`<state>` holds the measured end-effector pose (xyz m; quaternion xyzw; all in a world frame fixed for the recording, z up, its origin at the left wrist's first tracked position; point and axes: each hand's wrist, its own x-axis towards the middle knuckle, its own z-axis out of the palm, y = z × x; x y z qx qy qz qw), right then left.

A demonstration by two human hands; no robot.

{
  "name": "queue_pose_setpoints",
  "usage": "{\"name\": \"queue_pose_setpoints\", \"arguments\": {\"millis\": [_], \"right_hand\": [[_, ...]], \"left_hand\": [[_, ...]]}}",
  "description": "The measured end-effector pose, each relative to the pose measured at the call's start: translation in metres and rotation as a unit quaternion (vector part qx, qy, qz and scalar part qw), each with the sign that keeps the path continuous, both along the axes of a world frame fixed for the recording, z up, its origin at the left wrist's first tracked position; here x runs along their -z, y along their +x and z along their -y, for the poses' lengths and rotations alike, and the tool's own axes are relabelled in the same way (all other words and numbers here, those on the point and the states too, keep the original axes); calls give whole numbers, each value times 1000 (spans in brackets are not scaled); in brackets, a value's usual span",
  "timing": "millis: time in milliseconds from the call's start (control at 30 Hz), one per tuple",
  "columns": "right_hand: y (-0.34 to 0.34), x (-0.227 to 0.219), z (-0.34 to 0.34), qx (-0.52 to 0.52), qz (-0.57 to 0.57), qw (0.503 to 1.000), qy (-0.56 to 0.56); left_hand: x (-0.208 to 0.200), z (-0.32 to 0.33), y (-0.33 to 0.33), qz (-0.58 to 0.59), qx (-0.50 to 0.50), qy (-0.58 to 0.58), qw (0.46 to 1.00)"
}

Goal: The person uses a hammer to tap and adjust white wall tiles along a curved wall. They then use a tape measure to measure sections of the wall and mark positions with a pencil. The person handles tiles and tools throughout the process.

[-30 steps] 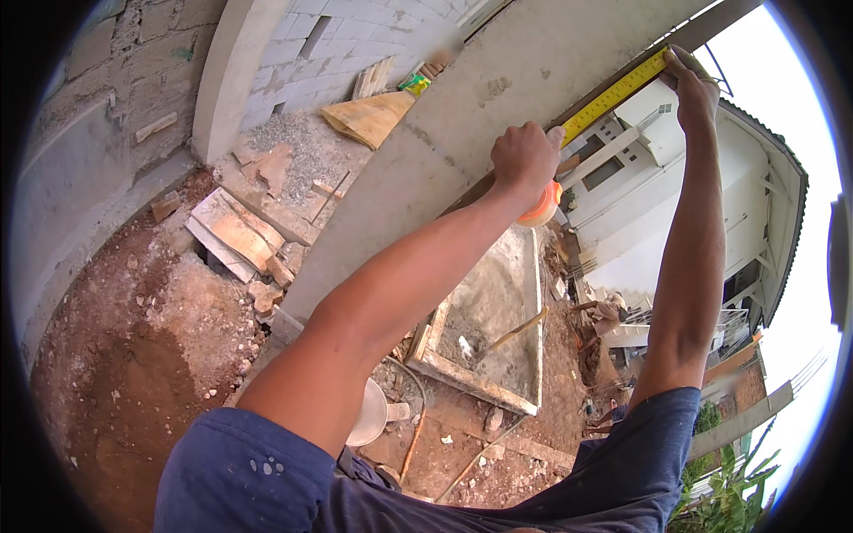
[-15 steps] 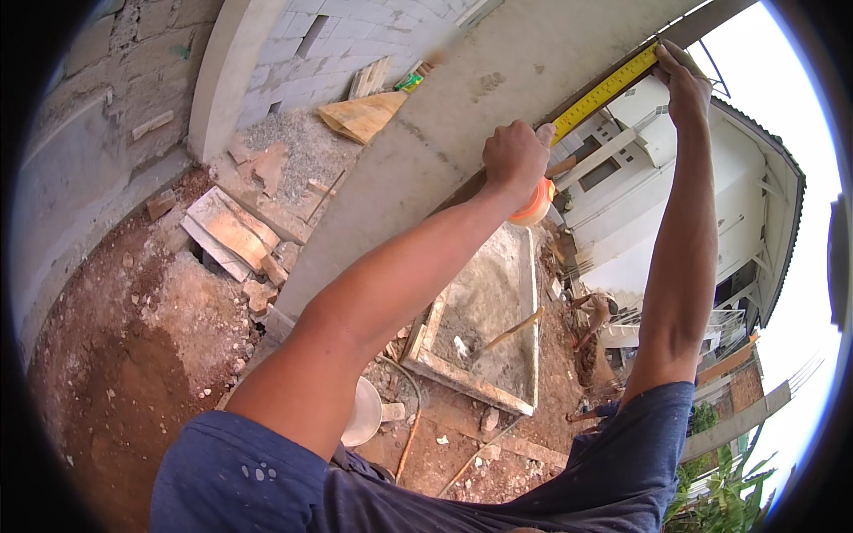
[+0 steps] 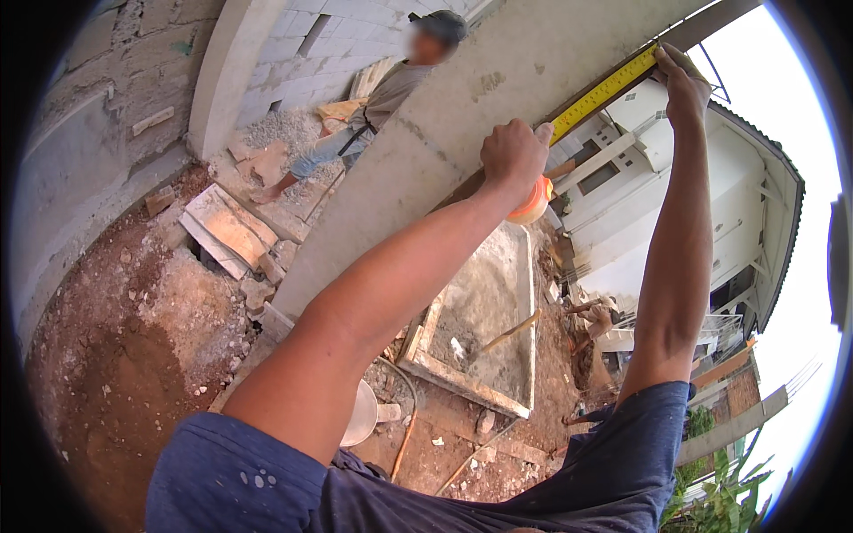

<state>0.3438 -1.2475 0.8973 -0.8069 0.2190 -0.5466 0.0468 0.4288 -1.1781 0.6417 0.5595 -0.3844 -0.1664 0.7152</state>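
My left hand (image 3: 514, 158) grips the orange case of a tape measure (image 3: 531, 202) against the edge of a grey concrete beam (image 3: 462, 115). The yellow tape blade (image 3: 604, 93) runs up and to the right along that edge. My right hand (image 3: 682, 87) presses the far end of the blade onto the beam, fingers closed over it. Both arms reach up from the lower edge in dark blue sleeves.
A person in a grey shirt and cap (image 3: 391, 89) stands below near a block wall (image 3: 293, 53). A wooden mortar tray (image 3: 484, 311) with a stick lies on the red dirt. Broken slabs (image 3: 227, 226) and rubble lie left. A white building (image 3: 711, 213) stands right.
A person has come into view at the top by the block wall. My hands keep the tape stretched along the beam, nearly unmoved.
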Motion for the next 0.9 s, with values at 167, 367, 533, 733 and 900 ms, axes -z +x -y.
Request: {"name": "queue_pose_setpoints", "arguments": {"millis": [167,367,533,733,900], "right_hand": [[-2,0,2,-4,-5,1000,-4],[-4,-3,10,18,-11,999,-32],[-3,0,9,14,-11,999,-46],[3,6,-4,66,-9,997,-48],[6,3,-12,146,-35,987,-64]], "left_hand": [[2,6,-1,0,-14,2,1000],[3,15,-1,-11,-5,18,1000],[4,21,-1,-20,-16,19,999],[2,23,0,-32,-20,36,999],[-1,18,5,-57,34,64,996]]}}
